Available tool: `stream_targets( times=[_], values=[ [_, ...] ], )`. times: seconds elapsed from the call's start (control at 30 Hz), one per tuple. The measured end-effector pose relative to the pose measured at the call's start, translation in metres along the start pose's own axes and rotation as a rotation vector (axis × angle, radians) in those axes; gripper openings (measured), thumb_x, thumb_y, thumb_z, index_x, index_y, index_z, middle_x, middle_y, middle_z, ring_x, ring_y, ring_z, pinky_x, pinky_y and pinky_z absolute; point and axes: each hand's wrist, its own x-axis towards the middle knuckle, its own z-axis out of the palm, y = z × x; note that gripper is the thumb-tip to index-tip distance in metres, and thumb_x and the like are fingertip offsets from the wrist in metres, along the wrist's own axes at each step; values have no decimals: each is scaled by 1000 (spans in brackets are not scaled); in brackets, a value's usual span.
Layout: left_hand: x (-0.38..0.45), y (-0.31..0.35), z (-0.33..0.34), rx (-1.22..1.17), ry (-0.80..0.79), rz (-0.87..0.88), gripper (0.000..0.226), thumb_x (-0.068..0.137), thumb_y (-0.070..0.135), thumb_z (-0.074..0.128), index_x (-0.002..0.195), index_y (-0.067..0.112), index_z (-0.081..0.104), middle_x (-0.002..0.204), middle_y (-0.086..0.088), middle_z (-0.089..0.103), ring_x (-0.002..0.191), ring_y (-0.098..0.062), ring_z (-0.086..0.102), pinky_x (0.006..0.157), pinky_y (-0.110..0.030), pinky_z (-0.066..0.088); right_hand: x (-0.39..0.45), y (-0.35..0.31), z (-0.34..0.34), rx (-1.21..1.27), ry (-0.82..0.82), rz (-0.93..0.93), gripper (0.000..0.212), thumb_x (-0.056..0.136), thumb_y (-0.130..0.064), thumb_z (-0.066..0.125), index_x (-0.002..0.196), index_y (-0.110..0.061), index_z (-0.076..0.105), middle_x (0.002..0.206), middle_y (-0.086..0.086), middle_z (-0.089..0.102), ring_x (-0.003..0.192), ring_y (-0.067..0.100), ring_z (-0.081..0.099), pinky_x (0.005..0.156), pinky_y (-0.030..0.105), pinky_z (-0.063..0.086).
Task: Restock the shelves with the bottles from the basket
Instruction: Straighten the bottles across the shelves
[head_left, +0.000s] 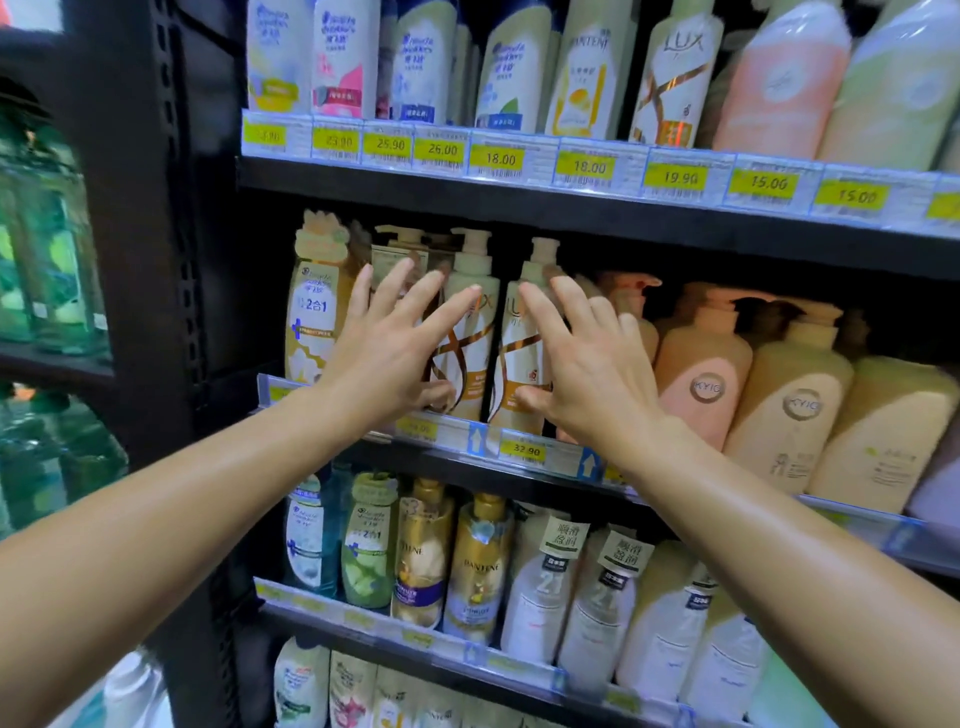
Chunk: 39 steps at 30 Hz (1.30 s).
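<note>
Two white and gold pump bottles stand side by side on the middle shelf (457, 434): the left pump bottle (470, 338) and the right pump bottle (514, 364). My left hand (387, 348) is spread flat in front of the left one, fingers apart, holding nothing. My right hand (582, 364) is spread against the right one, thumb low at its base, fingers apart. Neither hand closes around a bottle. The basket is not in view.
Peach and cream bottles (701, 384) fill the shelf to the right. A cream bottle (314, 317) stands to the left. Full shelves run above (498, 161) and below (415, 636). A black upright post (176, 260) borders the left; green bottles (47, 270) sit beyond it.
</note>
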Motion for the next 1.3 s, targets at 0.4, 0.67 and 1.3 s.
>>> stream_targets(
  times=[0.4, 0.67, 1.3],
  values=[
    [5, -3, 13, 39, 84, 25, 111, 57, 62, 84, 150, 31, 31, 145, -11, 45, 141, -43, 27, 114, -69, 12, 2, -12, -3, 9, -34, 29, 101, 70, -41, 85, 150, -16, 29, 150, 11, 29, 119, 32, 42, 97, 42, 37],
    [6, -3, 13, 30, 77, 29, 108, 58, 61, 83, 148, 30, 34, 141, -10, 46, 140, -42, 28, 113, -69, 13, 4, -14, 0, -4, -28, 58, 98, 68, -36, 88, 145, -14, 33, 144, 11, 32, 107, 32, 46, 88, 43, 41],
    [-33, -91, -27, -160, 47, -225, 78, 80, 23, 80, 147, 6, 43, 152, -24, 37, 142, -44, 30, 118, -51, 25, 38, -60, -15, 125, 21, -161, 83, 83, -47, 68, 152, -18, 31, 157, 5, 28, 141, 28, 28, 118, 47, 17]
  ],
)
